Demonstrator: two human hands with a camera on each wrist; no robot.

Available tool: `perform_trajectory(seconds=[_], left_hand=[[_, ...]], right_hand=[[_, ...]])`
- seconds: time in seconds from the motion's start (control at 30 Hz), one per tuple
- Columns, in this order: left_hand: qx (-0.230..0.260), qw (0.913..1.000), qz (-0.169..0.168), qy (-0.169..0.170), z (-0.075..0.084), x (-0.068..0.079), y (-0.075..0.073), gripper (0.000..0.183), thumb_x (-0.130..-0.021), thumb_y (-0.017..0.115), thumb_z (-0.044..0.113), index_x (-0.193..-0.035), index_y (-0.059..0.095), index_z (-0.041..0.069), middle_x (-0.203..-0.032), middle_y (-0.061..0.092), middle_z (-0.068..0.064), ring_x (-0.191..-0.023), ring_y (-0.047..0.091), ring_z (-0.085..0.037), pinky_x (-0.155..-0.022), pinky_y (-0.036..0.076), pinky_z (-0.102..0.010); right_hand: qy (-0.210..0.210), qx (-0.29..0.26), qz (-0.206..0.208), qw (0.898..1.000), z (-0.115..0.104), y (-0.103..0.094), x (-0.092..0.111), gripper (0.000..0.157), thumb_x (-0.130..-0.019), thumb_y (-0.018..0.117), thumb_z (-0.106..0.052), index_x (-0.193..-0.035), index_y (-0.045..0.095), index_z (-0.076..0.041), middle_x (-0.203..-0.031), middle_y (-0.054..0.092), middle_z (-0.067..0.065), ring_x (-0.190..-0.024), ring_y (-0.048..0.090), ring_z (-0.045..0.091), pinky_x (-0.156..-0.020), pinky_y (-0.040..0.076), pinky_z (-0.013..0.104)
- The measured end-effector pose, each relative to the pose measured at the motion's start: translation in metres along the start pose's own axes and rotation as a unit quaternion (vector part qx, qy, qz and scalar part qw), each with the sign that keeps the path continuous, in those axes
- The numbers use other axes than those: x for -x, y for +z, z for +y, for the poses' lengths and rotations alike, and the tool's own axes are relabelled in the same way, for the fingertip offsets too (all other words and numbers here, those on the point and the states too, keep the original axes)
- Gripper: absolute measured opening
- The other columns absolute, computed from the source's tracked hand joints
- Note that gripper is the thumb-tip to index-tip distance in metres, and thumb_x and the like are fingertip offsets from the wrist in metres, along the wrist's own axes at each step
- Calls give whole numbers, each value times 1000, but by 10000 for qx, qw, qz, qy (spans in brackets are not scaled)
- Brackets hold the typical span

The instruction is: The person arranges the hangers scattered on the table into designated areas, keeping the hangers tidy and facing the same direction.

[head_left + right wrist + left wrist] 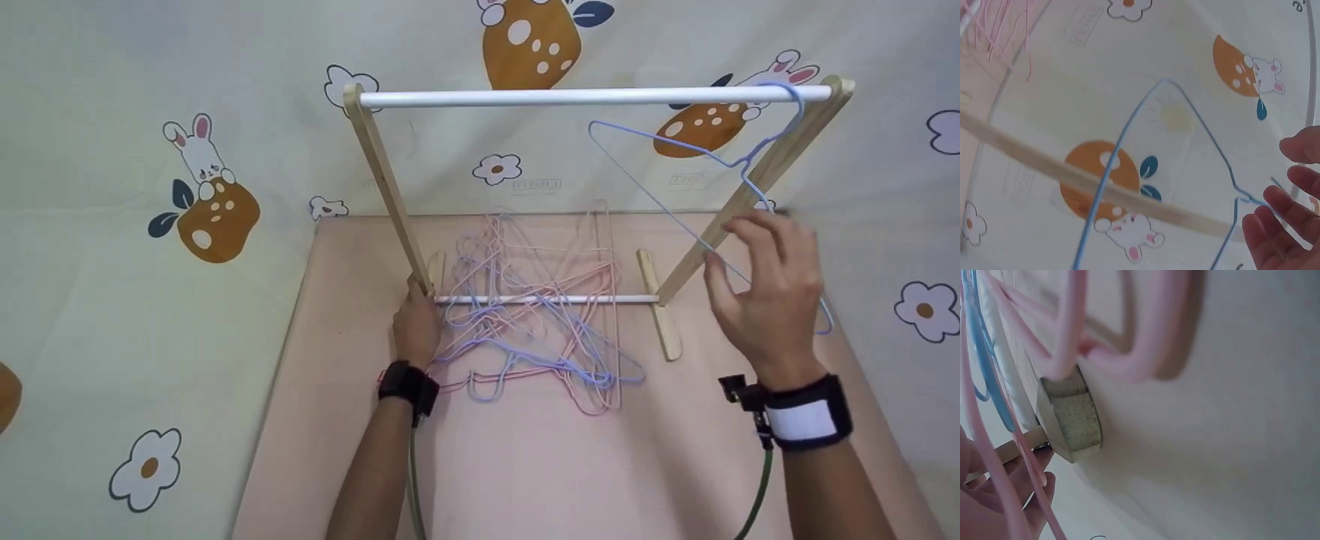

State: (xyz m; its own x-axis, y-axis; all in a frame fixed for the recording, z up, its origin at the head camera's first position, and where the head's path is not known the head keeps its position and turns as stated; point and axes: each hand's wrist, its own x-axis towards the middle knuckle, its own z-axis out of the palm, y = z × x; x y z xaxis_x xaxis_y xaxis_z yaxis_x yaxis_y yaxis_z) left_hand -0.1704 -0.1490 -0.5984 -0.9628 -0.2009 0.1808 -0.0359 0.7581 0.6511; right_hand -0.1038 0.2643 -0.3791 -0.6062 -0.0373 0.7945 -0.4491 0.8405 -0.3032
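A small rack has a white top rod (570, 97) between two wooden posts. My left hand (418, 330) grips the left post (388, 187) low down, near its foot; in the left wrist view, pink hanger wires (1067, 337) partly cover the fingers. From the top rod's right end a blue hanger (744, 161) hangs by its hook, tilted. Beside it is my right hand (776, 292), fingers spread and gently bent with no grip on the wire. The right wrist view shows these fingers (1286, 216) overlapping the hanger's neck.
Several pink and blue hangers (517, 356) lie tangled around the rack's lower white rod (637, 299). The right wooden foot (660, 315) rests on the pink tabletop (570, 472). Behind stands a cloth with bunny and flower prints (217, 217).
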Motion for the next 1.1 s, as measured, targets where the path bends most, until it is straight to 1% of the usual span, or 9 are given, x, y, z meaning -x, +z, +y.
perform_trajectory(seconds=[0.13,0.23,0.33,0.43,0.57,0.67,0.77,0.93,1.1], left_hand=[[-14,9999,102,74,-1,0,2,42,-113,58,8,-150,45,-4,-111,74,-28,-78,74,-49,-66,60,-61],[-64,9998,131,140,-2,-1,3,41,-113,58,8,-150,44,-4,-109,74,-28,-79,74,-49,-66,59,-62],[-112,9998,112,154,-2,-1,3,42,-113,58,8,-151,44,-3,-108,74,-28,-82,75,-49,-69,59,-62],[-139,9998,111,111,-1,-1,4,42,-112,59,8,-150,44,-2,-107,74,-28,-83,75,-49,-71,59,-62],[-91,9998,150,76,-1,-1,4,42,-111,60,6,-150,45,-2,-107,74,-27,-83,74,-49,-71,59,-62],[-53,9999,136,60,-1,-1,4,42,-111,59,6,-150,45,-2,-107,75,-26,-82,74,-49,-70,59,-62],[-45,9999,139,79,-1,-1,4,43,-110,59,5,-150,45,-3,-108,75,-27,-83,75,-49,-70,59,-62],[-61,9998,141,81,-1,-2,4,44,-111,58,5,-152,46,-4,-112,75,-27,-85,75,-48,-71,59,-62],[-38,9997,193,108,-2,-2,4,42,-111,58,6,-150,46,-4,-113,75,-27,-84,75,-48,-70,59,-62]], right_hand=[[-234,-446,-792,9956,-10,32,25,28,-94,77,-12,-116,73,4,-119,71,24,-109,64,47,-93,51,56],[-151,-569,-1607,9852,-12,60,51,30,-93,81,-13,-118,74,2,-118,72,22,-108,67,43,-90,55,57],[33,-625,-2253,9723,-13,84,75,28,-93,83,-13,-117,75,-1,-117,72,17,-106,68,39,-87,57,55],[103,-646,-2718,9601,-16,102,95,25,-92,85,-15,-113,76,-3,-116,71,14,-106,68,38,-86,58,54],[152,-541,-3201,9457,-24,117,119,26,-93,86,-21,-110,77,-5,-124,68,15,-111,66,38,-85,59,54],[181,-320,-3425,9388,-29,125,135,29,-92,88,-28,-109,79,-7,-131,66,16,-117,63,38,-87,60,53],[54,-53,-3488,9371,-32,131,148,31,-91,91,-31,-108,78,-8,-134,65,17,-122,62,40,-95,58,53],[-232,150,-3234,9459,-32,141,163,28,-88,94,-24,-102,76,-7,-132,65,19,-124,60,44,-100,56,55],[-230,111,-2983,9541,-31,147,169,17,-92,89,-14,-100,77,-6,-131,66,19,-124,59,44,-98,57,56]])
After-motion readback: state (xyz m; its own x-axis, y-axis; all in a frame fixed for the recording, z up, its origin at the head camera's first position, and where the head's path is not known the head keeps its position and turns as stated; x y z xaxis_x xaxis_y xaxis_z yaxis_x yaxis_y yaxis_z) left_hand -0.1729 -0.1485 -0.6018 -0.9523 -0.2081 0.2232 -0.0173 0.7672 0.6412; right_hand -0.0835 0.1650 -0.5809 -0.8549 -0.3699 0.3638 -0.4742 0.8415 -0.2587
